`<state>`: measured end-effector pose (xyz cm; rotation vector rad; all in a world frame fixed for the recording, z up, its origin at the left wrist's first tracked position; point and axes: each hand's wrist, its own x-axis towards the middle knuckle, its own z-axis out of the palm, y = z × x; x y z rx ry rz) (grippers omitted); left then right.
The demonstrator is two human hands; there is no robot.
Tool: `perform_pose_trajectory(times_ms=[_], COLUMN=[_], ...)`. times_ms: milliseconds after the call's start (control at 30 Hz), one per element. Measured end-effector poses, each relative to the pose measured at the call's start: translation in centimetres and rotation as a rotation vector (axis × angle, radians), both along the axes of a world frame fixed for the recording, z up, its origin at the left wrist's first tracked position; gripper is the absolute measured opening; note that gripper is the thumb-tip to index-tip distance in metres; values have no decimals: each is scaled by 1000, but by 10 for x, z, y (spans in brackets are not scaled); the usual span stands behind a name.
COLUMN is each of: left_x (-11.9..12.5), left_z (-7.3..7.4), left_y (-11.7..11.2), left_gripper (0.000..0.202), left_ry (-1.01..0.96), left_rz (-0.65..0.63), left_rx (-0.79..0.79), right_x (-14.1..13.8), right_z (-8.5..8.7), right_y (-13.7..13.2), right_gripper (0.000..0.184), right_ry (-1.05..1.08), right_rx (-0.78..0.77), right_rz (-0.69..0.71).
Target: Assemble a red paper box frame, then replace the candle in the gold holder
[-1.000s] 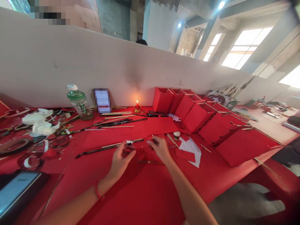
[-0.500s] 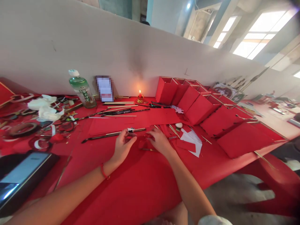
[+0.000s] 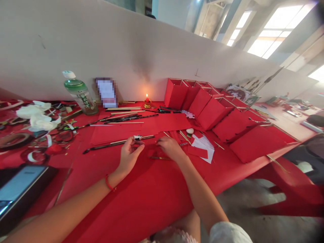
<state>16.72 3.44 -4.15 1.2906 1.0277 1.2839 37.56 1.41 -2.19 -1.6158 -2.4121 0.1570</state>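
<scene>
My left hand (image 3: 130, 153) is over the red tabletop (image 3: 126, 202), its thumb and fingers apart in a curve with nothing visible between them. Just beyond its fingertips are a small white-and-black piece (image 3: 137, 137) and a long dark stick (image 3: 101, 147). My right hand (image 3: 170, 148) faces it, fingers curled and bent down; whatever they may pinch is hidden. Below those fingers lies a dark red piece (image 3: 153, 152) with a thin stick (image 3: 160, 158) along its near edge. White paper (image 3: 204, 148) and a red strip (image 3: 197, 152) lie right of my right hand.
A lit candle (image 3: 147, 100) burns near the wall, beside a propped phone (image 3: 106, 92) and a green-capped-looking bottle (image 3: 79, 94). Red open boxes (image 3: 255, 143) line the right. Several sticks (image 3: 126, 118) lie behind my hands. Tape (image 3: 15, 140) and a dark-cased device (image 3: 22, 189) are left.
The whole view has shifted slightly, so the things appear a little further left and higher. Both hands keep nearly the same pose, the right one bent slightly more downward.
</scene>
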Motion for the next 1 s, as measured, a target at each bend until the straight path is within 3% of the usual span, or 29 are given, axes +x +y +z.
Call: perform_pose_trajectory(times_ms=[100, 167, 333, 533, 600, 733, 900, 1000], left_x=[1, 1, 0, 0, 0, 1, 1, 1], left_z=[0, 0, -2, -6, -7, -8, -8, -8], left_y=[0, 1, 1, 1, 1, 0, -2, -1], left_gripper=[33, 33, 32, 31, 30, 28, 28, 28], left_ry=[-7, -18, -24, -39, -40, -40, -36, -32], left_rz=[2, 2, -2, -4, -6, -9, -18, -25], left_rx=[-2, -7, 15, 37, 47, 61, 67, 73], right_x=[14, 12, -3, 15, 14, 0, 4, 5], right_z=[5, 5, -7, -4, -2, 0, 14, 16], right_y=[-4, -7, -9, -11, -15, -17, -8, -8], right_gripper=[25, 25, 17, 13, 12, 10, 10, 11], right_ry=[-26, 20, 150, 70, 93, 50, -120, -70], right_rx=[41, 69, -12, 54, 64, -19, -65, -96], right_rz=[-176, -137, 193, -81, -44, 164, 55, 85])
